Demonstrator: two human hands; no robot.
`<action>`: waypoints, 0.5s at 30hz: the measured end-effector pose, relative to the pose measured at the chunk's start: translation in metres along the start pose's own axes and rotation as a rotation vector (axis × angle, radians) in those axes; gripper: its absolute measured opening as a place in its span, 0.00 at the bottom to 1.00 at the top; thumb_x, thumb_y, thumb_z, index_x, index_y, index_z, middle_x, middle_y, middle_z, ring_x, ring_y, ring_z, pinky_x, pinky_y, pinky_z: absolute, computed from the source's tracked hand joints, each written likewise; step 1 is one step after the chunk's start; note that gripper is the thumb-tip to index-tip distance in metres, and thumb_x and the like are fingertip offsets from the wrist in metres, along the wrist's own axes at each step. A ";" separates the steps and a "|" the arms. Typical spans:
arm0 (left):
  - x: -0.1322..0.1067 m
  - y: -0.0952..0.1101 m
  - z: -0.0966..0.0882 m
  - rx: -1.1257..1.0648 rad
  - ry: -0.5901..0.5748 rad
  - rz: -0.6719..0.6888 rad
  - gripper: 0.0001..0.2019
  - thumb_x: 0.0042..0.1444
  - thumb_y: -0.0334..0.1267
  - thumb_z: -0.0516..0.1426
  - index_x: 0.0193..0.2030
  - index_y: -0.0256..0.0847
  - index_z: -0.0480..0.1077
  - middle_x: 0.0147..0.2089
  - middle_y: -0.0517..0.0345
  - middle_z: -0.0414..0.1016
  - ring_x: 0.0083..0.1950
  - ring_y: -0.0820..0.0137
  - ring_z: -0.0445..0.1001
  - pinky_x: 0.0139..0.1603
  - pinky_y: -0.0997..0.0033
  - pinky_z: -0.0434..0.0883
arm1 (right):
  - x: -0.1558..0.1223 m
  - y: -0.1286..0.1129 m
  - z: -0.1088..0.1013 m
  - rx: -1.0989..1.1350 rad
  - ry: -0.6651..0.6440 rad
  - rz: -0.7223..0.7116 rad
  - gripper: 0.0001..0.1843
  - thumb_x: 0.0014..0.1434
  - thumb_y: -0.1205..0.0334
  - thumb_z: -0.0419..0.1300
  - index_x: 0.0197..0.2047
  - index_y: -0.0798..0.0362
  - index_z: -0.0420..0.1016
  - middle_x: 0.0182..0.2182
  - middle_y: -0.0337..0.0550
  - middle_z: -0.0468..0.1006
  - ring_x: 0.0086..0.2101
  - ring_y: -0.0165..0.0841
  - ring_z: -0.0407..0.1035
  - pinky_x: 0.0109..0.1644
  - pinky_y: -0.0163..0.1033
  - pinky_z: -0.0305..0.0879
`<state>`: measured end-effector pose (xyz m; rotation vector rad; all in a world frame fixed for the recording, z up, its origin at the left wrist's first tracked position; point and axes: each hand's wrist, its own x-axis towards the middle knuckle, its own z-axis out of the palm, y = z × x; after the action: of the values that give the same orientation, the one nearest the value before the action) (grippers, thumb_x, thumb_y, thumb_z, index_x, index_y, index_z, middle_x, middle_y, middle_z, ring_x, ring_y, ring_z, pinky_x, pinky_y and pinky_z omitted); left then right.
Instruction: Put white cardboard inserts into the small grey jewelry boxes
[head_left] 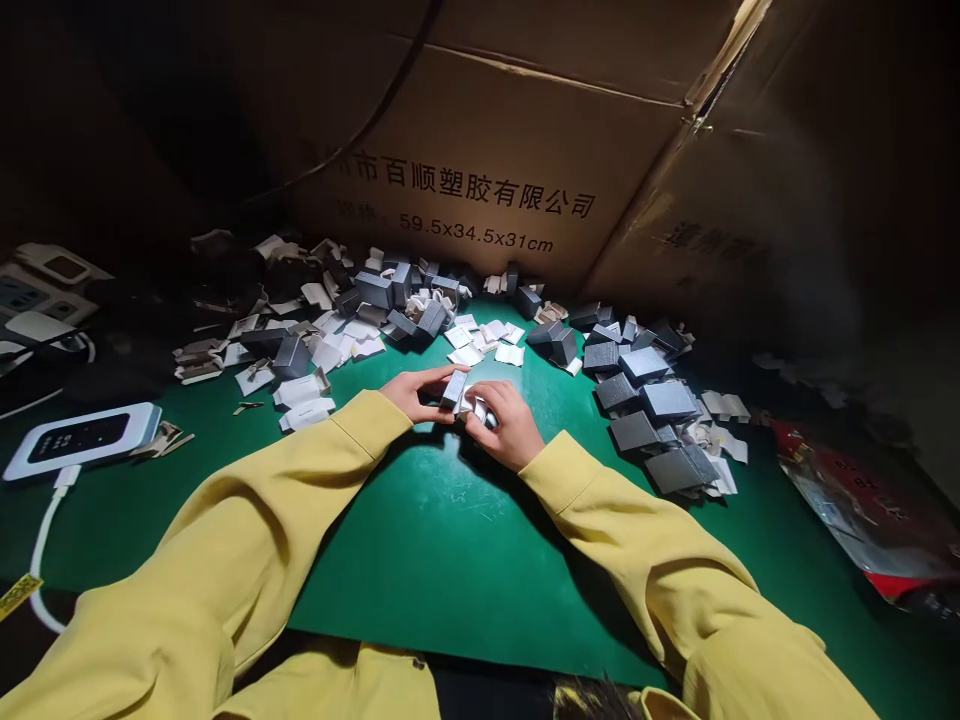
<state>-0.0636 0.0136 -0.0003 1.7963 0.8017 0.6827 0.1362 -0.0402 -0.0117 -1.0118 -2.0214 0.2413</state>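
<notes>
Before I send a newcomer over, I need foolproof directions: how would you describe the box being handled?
Start at the green table and follow the yellow sleeves to their far ends. There, the left hand holds a small grey box, with the right hand close beside it. The other grey boxes lie in loose heaps; this one is held.

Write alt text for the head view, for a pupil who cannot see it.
The left hand holds a small grey box between its fingers at a green table, and the right hand holds a shiny piece beside it. Other grey boxes and white card pieces lie scattered beyond, before a large cardboard box.
</notes>
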 end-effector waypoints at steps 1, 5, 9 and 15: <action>0.001 -0.001 0.000 0.010 -0.005 0.006 0.40 0.41 0.43 0.67 0.62 0.34 0.63 0.44 0.51 0.76 0.48 0.62 0.74 0.58 0.61 0.66 | 0.000 0.001 0.000 -0.008 -0.011 -0.004 0.10 0.57 0.63 0.55 0.43 0.52 0.70 0.40 0.47 0.76 0.42 0.39 0.66 0.47 0.46 0.66; 0.004 -0.007 -0.002 0.014 -0.028 0.020 0.41 0.40 0.43 0.68 0.63 0.35 0.63 0.43 0.51 0.77 0.47 0.61 0.74 0.56 0.59 0.68 | 0.001 0.004 -0.002 -0.055 -0.078 -0.018 0.09 0.58 0.62 0.55 0.43 0.53 0.72 0.40 0.49 0.75 0.42 0.40 0.64 0.48 0.47 0.65; 0.005 -0.009 -0.001 0.011 -0.025 0.005 0.41 0.40 0.43 0.67 0.63 0.36 0.62 0.44 0.51 0.77 0.47 0.62 0.74 0.55 0.60 0.68 | 0.006 0.002 -0.007 -0.106 -0.181 -0.051 0.10 0.59 0.62 0.56 0.44 0.53 0.72 0.41 0.50 0.74 0.43 0.40 0.61 0.49 0.48 0.65; 0.002 -0.004 -0.001 0.007 -0.035 0.002 0.42 0.41 0.45 0.67 0.64 0.35 0.61 0.46 0.49 0.76 0.47 0.62 0.74 0.55 0.60 0.68 | 0.006 0.001 -0.007 -0.173 -0.200 -0.068 0.11 0.60 0.59 0.58 0.45 0.52 0.73 0.41 0.50 0.74 0.43 0.41 0.61 0.47 0.48 0.66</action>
<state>-0.0639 0.0164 -0.0036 1.8107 0.7791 0.6488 0.1400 -0.0368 -0.0039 -1.0576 -2.2861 0.1367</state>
